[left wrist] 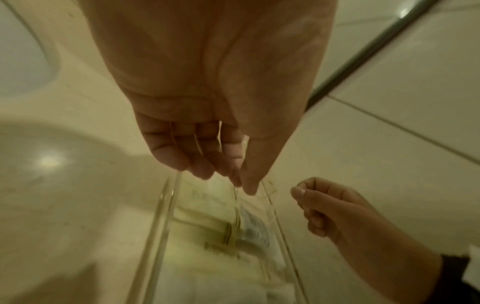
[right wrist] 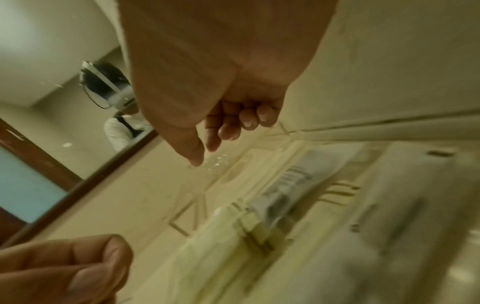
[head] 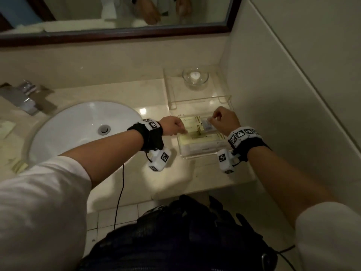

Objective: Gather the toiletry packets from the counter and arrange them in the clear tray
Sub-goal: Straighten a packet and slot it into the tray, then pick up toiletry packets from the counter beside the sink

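Over the clear tray (head: 197,155) on the counter (head: 148,98), we note cream packets (head: 192,127) lying inside; our left hand (head: 172,126) and right hand (head: 224,119) hover loosely curled, whether either pinches anything we cannot tell.

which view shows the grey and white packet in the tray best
The right wrist view: the grey and white packet fills the middle, lying over the cream packets, though blurred. The head view shows it small between both hands; the left wrist view catches a blurred sliver through the tray wall.
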A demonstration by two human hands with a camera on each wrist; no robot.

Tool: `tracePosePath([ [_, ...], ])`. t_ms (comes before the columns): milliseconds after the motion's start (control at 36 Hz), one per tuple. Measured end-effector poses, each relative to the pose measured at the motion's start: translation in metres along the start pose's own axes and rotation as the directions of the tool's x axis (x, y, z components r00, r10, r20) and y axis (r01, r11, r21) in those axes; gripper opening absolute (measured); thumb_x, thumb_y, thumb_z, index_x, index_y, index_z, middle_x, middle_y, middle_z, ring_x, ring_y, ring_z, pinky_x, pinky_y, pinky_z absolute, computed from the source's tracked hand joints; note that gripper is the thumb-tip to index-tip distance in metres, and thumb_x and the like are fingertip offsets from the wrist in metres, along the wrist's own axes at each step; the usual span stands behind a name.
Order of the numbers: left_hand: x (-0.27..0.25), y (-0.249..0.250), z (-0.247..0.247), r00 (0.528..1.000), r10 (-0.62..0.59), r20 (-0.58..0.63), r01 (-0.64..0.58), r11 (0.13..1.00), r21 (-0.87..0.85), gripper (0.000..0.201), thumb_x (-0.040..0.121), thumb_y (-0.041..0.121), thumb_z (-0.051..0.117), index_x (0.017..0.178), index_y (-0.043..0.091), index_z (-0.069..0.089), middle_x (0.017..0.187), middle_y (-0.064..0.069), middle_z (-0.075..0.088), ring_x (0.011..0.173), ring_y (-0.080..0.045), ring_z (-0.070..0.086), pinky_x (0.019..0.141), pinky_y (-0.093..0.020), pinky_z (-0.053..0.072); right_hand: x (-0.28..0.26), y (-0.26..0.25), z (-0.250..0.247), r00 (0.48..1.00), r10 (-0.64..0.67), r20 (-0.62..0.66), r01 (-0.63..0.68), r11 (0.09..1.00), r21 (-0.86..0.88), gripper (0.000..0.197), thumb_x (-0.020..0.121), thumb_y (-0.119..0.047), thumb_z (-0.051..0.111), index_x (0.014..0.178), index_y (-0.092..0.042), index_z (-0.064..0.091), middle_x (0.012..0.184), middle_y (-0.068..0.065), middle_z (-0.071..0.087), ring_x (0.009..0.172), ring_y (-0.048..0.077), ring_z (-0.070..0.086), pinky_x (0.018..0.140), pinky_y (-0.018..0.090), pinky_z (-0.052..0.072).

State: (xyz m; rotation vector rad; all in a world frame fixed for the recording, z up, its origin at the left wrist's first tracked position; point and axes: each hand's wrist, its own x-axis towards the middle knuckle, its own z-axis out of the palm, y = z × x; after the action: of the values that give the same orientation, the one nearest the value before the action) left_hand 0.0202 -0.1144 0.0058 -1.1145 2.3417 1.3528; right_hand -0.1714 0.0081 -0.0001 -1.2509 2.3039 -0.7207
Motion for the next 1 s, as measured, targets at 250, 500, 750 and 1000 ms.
tracePosePath([
  [250, -0.038, -0.028, -0.037, 0.972, -0.145, -0.184, 0.024, 0.844, -0.536, 0.008, 0.087, 0.023, 0.063, 0.09, 0.016, 0.059, 0.081, 0.004, 0.057, 0.069, -0.008, 0.053, 0.067, -0.019, 0.043, 0.02, -0.074, 0.033, 0.969, -0.246, 0.018, 0.239, 0.955, 0.174, 0.013, 0.082, -0.021, 0.068, 0.08, -0.016, 0.057, 0.059, -0.007, 0.048, 0.054, 0.003, 0.043, 0.055, 0.016, 0.036],
  [500, -0.095, -0.091, -0.058, 0.848, -0.378, -0.372, -0.008, 0.691, -0.723, 0.009, 0.088, 0.018, 0.06, 0.096, 0.013, 0.058, 0.089, 0.002, 0.058, 0.073, -0.011, 0.056, 0.065, -0.02, 0.044, 0.023, -0.141, 0.082, 0.889, -0.397, 0.23, 0.349, 0.91, 0.223, 0.01, 0.085, -0.024, 0.066, 0.082, -0.02, 0.057, 0.061, -0.009, 0.049, 0.058, 0.005, 0.046, 0.061, 0.024, 0.04],
  [750, -0.152, -0.171, -0.075, 0.642, -0.601, -0.476, -0.041, 0.593, -0.804, 0.017, 0.088, 0.014, 0.061, 0.076, 0.022, 0.05, 0.087, 0.001, 0.057, 0.073, -0.013, 0.054, 0.066, -0.022, 0.043, 0.01, -0.212, 0.149, 0.778, -0.476, 0.411, 0.443, 0.878, 0.18, 0.009, 0.087, -0.025, 0.065, 0.085, -0.019, 0.058, 0.078, -0.003, 0.058, 0.071, 0.013, 0.052, 0.064, 0.024, 0.04],
  [1000, -0.202, -0.267, -0.106, 0.521, -0.714, -0.468, 0.027, 0.562, -0.827, 0.023, 0.091, 0.009, 0.055, 0.071, 0.02, 0.051, 0.094, -0.008, 0.057, 0.069, -0.016, 0.052, 0.061, -0.023, 0.041, -0.015, -0.294, 0.223, 0.739, -0.402, 0.54, 0.411, 0.905, 0.111, 0.006, 0.085, -0.015, 0.06, 0.08, -0.017, 0.057, 0.081, -0.006, 0.057, 0.083, 0.015, 0.053, 0.071, 0.026, 0.04],
])
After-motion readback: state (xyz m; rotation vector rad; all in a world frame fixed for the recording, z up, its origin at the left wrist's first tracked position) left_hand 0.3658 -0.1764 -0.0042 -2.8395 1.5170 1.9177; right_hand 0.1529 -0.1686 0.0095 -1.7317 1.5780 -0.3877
